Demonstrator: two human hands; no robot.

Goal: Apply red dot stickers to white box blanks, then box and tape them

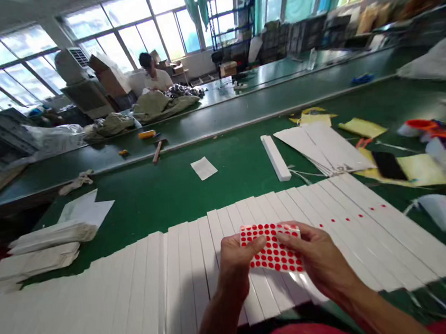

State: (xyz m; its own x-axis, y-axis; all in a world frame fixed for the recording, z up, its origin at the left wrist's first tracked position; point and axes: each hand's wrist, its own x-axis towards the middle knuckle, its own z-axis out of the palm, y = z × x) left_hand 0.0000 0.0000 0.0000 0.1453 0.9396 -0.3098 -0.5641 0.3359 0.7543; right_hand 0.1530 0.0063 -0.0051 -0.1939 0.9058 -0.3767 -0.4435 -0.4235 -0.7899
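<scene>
Between my two hands is a small sheet of round red stickers (272, 248), tilted up toward me. My left hand (236, 258) pinches its left side, thumb across the front. On the right side, my right hand (315, 250) grips it the same way, with the fingers hidden behind. Below the sheet lies a long row of narrow white boxes (185, 266), set side by side. Several boxes on the right carry single red dots (347, 220).
A lone white box (276, 159) and flat white card pieces (320, 146) lie beyond the row. A phone (389, 165) rests on yellow paper at right. Stacked white bundles (48, 249) sit at left. Across the tables, a person (156, 78) sits by piled cloth.
</scene>
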